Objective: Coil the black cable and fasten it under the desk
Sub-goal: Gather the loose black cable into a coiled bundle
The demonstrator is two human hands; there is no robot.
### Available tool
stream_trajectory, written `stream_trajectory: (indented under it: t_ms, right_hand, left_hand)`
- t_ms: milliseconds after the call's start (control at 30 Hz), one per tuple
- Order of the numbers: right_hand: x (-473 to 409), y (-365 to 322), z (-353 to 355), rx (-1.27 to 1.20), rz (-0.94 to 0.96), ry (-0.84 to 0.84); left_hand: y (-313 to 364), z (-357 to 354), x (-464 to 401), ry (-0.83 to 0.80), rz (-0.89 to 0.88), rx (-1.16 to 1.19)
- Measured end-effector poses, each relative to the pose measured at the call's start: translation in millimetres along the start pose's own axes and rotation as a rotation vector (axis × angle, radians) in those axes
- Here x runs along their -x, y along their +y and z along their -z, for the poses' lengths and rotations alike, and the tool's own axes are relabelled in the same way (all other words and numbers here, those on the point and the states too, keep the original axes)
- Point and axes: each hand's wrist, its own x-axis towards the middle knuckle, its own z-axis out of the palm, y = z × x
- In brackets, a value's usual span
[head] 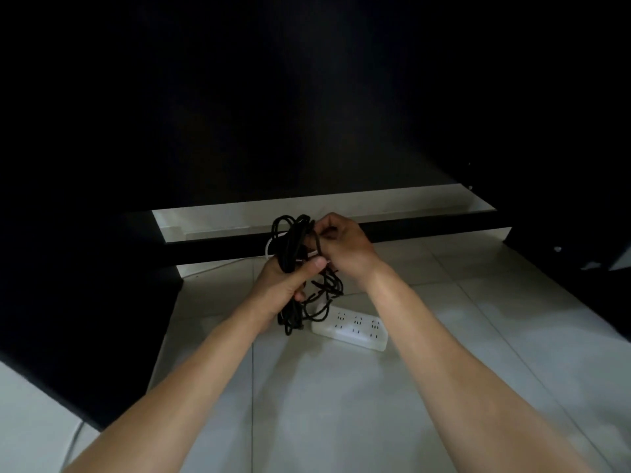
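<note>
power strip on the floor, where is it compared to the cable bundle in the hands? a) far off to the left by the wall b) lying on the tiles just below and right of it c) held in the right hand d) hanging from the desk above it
b: the white power strip lies flat on the floor tiles, just below and right of the black cable bundle gripped by the left hand, with the right hand working at its top.

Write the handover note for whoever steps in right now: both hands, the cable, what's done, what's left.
Left hand: closed around the middle of the black cable bundle, held above the floor.
Right hand: fingers pinching at the top of the bundle, seemingly working a loop or tie; too dark to tell which.
White power strip: on the tiled floor, just below the bundle.
Done: cable gathered into rough loops.
Left: secure the coil, then fasten it under the desk.
</note>
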Motion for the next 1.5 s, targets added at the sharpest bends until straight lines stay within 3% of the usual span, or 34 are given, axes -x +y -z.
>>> stream_trajectory:
  t_ms: [100,233,600,700,933,1067,1133,1267,1500]
  right_hand:
    - [-2.4,5.4,-3.0,0.055,-0.023,0.138]
    - [0.7,5.5,-4.7,0.135,-0.070,0.169]
    - [5.7,0.7,11.9,-0.082,-0.101,-0.215]
    - [7.8,-0.6,6.1,-0.214,-0.104,-0.215]
    - [12.5,5.1,0.0,-0.061,0.023,-0.137]
    - [17.0,11.7,2.7,0.010,-0.014,-0.221]
    - [15.9,14.1,0.7,0.041,-0.026,-0.169]
    - [12.8,29.6,5.3,0.086,-0.175,0.083]
    - [18.0,65.9,7.5,0.384,-0.418,-0.068]
  left_hand:
    - [3.3,-6.1,1.8,-0.010,0.014,-0.018]
    - [8.7,-16.0,4.0,0.023,0.080,-0.023]
    - [-8.5,-4.0,-8.0,0.166,0.176,0.028]
    - [-8.9,-0.7,-10.8,0.216,0.183,0.127]
    - [-5.5,6.3,-16.0,0.364,0.223,0.257]
    - [2.8,16.5,-15.2,0.248,0.250,0.386]
    - [3.9,20.1,-14.9,0.180,0.253,0.442]
    - [5.1,28.2,-21.4,0.228,0.184,0.547]
    - [15.2,35.5,-24.8,0.305,0.191,0.803]
